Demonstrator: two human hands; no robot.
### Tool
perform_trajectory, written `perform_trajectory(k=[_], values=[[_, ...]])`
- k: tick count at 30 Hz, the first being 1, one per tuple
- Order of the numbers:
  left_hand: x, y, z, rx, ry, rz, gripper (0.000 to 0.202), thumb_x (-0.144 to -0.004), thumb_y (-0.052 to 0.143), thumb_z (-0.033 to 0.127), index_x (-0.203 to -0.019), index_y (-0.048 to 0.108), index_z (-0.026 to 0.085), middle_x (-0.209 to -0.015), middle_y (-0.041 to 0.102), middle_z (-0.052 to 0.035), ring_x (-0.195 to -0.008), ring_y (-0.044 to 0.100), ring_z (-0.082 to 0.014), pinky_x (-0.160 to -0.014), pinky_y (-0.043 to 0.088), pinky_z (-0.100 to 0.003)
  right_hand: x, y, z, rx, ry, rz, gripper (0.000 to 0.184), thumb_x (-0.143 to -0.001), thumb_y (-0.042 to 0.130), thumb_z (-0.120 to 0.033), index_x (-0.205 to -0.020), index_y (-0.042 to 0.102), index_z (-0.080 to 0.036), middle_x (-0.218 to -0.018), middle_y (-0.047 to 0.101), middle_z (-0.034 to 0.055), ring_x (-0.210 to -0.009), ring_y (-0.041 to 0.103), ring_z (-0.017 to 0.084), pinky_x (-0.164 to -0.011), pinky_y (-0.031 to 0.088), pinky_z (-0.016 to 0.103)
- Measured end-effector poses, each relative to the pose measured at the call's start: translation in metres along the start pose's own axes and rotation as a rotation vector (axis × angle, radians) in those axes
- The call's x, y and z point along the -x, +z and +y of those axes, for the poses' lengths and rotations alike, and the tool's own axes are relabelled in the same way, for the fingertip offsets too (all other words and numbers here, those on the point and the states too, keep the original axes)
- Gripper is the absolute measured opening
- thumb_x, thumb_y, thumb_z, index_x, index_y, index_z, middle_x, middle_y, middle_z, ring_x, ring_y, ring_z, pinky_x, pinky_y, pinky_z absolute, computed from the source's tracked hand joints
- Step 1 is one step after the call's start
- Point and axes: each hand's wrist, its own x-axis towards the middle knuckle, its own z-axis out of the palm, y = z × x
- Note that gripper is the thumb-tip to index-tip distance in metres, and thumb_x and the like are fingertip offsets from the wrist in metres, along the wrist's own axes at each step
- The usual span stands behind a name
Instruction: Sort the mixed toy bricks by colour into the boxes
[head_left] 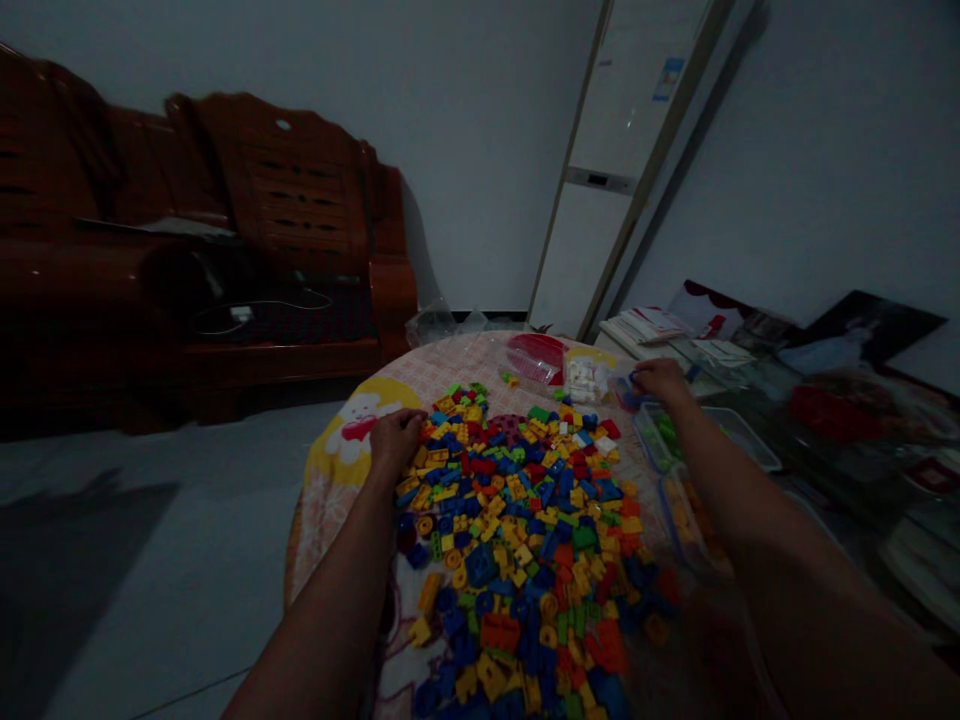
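Multicoloured plastic brick pile (517, 520) on cloth-covered surface (337, 480); left hand (396, 440) touching pile's left edge, fingers curled, grip unclear; right hand (660, 380) beyond pile's far-right corner, at clear tubs (750, 442), grip unclear.

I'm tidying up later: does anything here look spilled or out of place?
Yes: mixed coloured bricks lie loose in a heap across the tablecloth, some reaching its near edge, instead of in the clear tubs on the right. The left hand touches the heap.

Arms outstretched, left hand (396, 437) curled, right hand (660, 382) perhaps pinching
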Motion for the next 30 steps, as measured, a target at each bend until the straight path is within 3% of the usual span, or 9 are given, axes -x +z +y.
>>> perform_trajectory(k=[2, 4, 8, 13, 16, 20, 25, 30], values=[[0.0, 0.0, 0.001, -0.004, -0.006, 0.0, 0.036, -0.082, 0.051, 0.035, -0.1, 0.079, 0.02, -0.1, 0.077, -0.0071, -0.097, 0.069, -0.0254, -0.084, 0.051, -0.032, -0.001, -0.003, 0.003, 0.146, 0.02, 0.096, 0.02, -0.085, 0.059, -0.005, -0.1, 0.073, -0.007, -0.09, 0.073, 0.0244, -0.097, 0.071, 0.032, -0.084, 0.053, 0.041], [0.0, 0.001, 0.001, 0.004, -0.01, 0.0, 0.035, -0.082, 0.052, 0.034, -0.099, 0.079, 0.021, -0.102, 0.077, -0.0069, -0.098, 0.069, -0.0249, -0.086, 0.051, -0.032, 0.002, 0.007, 0.0, 0.28, 0.007, 0.1, 0.024, -0.082, 0.059, -0.002, -0.101, 0.073, -0.007, -0.1, 0.071, 0.0269, -0.106, 0.068, 0.035, -0.088, 0.051, 0.044], [0.002, 0.001, 0.002, 0.032, -0.008, 0.002, 0.035, -0.083, 0.052, 0.032, -0.1, 0.079, 0.021, -0.104, 0.077, -0.0062, -0.098, 0.069, -0.0236, -0.088, 0.05, -0.032, 0.019, 0.054, -0.027, 0.427, -0.163, -0.058, 0.018, -0.078, 0.06, -0.003, -0.087, 0.076, -0.008, -0.094, 0.073, 0.0251, -0.098, 0.07, 0.035, -0.082, 0.05, 0.041], [0.005, -0.001, 0.006, 0.042, -0.025, -0.003, 0.034, -0.083, 0.052, 0.03, -0.101, 0.079, 0.02, -0.103, 0.077, -0.006, -0.098, 0.069, -0.0231, -0.085, 0.05, -0.031, 0.045, 0.113, -0.081, 0.441, -0.528, -0.251, 0.02, -0.085, 0.058, -0.013, -0.08, 0.077, -0.013, -0.093, 0.076, 0.0158, -0.096, 0.07, 0.028, -0.083, 0.047, 0.031], [0.005, -0.001, 0.008, 0.042, -0.045, -0.002, 0.033, -0.083, 0.052, 0.029, -0.1, 0.079, 0.019, -0.102, 0.077, -0.0057, -0.099, 0.069, -0.0226, -0.085, 0.05, -0.03, 0.055, 0.142, -0.108, 0.395, -0.719, -0.315, 0.028, -0.091, 0.051, -0.016, -0.099, 0.078, -0.017, -0.107, 0.076, 0.0107, -0.104, 0.068, 0.024, -0.09, 0.045, 0.027], [0.006, -0.002, 0.008, 0.05, -0.049, -0.007, 0.031, -0.084, 0.053, 0.029, -0.1, 0.078, 0.02, -0.102, 0.077, -0.0044, -0.098, 0.069, -0.0218, -0.086, 0.05, -0.03, 0.059, 0.181, -0.132, 0.345, -0.868, -0.363, 0.04, -0.092, 0.046, -0.009, -0.122, 0.07, -0.019, -0.125, 0.07, 0.0088, -0.115, 0.063, 0.021, -0.1, 0.043, 0.027], [0.006, -0.001, 0.007, 0.043, -0.035, -0.007, 0.031, -0.084, 0.054, 0.029, -0.099, 0.079, 0.02, -0.102, 0.077, -0.0052, -0.098, 0.069, -0.0217, -0.085, 0.05, -0.029, 0.055, 0.215, -0.136, 0.335, -0.95, -0.409, 0.049, -0.085, 0.048, -0.001, -0.126, 0.067, -0.02, -0.132, 0.065, 0.0094, -0.124, 0.056, 0.022, -0.107, 0.041, 0.034], [0.005, 0.001, 0.005, 0.062, -0.035, 0.001, 0.029, -0.084, 0.055, 0.028, -0.099, 0.079, 0.019, -0.101, 0.077, -0.006, -0.098, 0.069, -0.0221, -0.086, 0.049, -0.03, 0.049, 0.209, -0.116, 0.363, -0.951, -0.417, 0.044, -0.084, 0.047, -0.002, -0.115, 0.074, -0.018, -0.124, 0.069, 0.011, -0.117, 0.06, 0.024, -0.102, 0.043, 0.033]])
